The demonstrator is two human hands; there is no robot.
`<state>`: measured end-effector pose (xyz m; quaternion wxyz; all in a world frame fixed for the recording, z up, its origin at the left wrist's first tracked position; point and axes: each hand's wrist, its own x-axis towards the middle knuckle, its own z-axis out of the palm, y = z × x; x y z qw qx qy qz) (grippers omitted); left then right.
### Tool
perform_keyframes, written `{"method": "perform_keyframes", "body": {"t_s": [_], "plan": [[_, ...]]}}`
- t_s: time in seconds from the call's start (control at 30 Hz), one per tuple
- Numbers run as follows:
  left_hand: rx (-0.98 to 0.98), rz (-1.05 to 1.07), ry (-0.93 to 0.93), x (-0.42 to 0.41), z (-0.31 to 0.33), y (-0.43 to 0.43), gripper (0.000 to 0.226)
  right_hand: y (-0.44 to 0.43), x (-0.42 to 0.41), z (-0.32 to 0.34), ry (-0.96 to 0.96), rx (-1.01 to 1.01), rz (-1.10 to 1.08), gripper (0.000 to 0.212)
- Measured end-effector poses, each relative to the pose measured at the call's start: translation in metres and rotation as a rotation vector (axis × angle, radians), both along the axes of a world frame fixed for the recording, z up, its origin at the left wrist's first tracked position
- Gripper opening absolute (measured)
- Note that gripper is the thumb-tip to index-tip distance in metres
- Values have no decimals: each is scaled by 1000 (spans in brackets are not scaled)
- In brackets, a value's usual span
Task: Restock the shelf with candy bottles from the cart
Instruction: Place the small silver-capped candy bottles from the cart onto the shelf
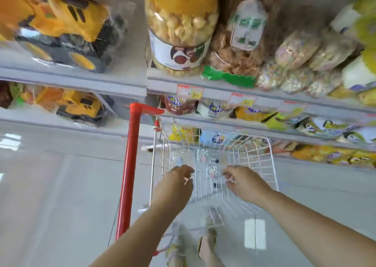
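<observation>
A white wire cart [262,165] with a red handle [130,165] stands below me against the shelves. Small clear candy bottles [211,170] with pastel sweets lie in its basket, blurred. My left hand [177,183] hovers over the basket's left side, fingers loosely curled and holding nothing. My right hand [244,182] reaches in from the right, fingers bent downward just right of the bottles; no grip on anything shows. A large jar of puffed snacks [181,26] with a yellow lid stands on the upper shelf [203,83].
Yellow toy trucks [61,22] in plastic fill the left shelves. Bagged snacks [295,63] crowd the upper right shelf, and colourful packets [284,118] line the lower ones. Pale tiled floor [61,195] lies to the left. My feet [191,244] show beneath the cart.
</observation>
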<state>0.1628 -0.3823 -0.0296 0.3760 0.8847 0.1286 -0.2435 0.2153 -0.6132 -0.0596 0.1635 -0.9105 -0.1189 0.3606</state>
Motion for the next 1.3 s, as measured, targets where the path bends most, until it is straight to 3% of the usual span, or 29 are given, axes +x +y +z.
{"method": "perform_keyframes", "body": {"t_s": [0.17, 0.37, 0.6, 0.7, 0.77, 0.9, 0.97, 1.03, 1.1, 1.2, 1.3], "plan": [[46, -48, 180, 16, -97, -25, 36, -10, -2, -97, 115, -102, -20, 51], [224, -190, 131, 62, -191, -48, 52, -12, 12, -189, 61, -137, 27, 79], [464, -475, -5, 109, -268, -71, 71, -11, 23, -230, -5, -84, 57, 65], [488, -506, 12, 113, -267, -75, 66, -18, 31, -214, 141, 41, -244, 49], [386, -429, 116, 110, -257, -71, 61, -26, 37, -194, 227, 116, -415, 41], [-20, -193, 272, 101, -199, -44, 46, -38, 42, -140, 419, 277, -678, 42], [-149, -160, 314, 95, -154, -29, 56, -38, 41, -102, 476, 344, -791, 40], [-304, -37, 350, 89, -101, -18, 79, -36, 36, -57, 531, 417, -829, 48], [-456, 90, 336, 85, -39, -9, 86, -30, 34, 1, 542, 481, -834, 54], [-594, 194, 274, 75, 52, -2, 72, -21, 31, 80, 543, 608, -807, 34], [-629, 212, 169, 67, 140, 4, 58, -15, 29, 161, 472, 698, -745, 38]]}}
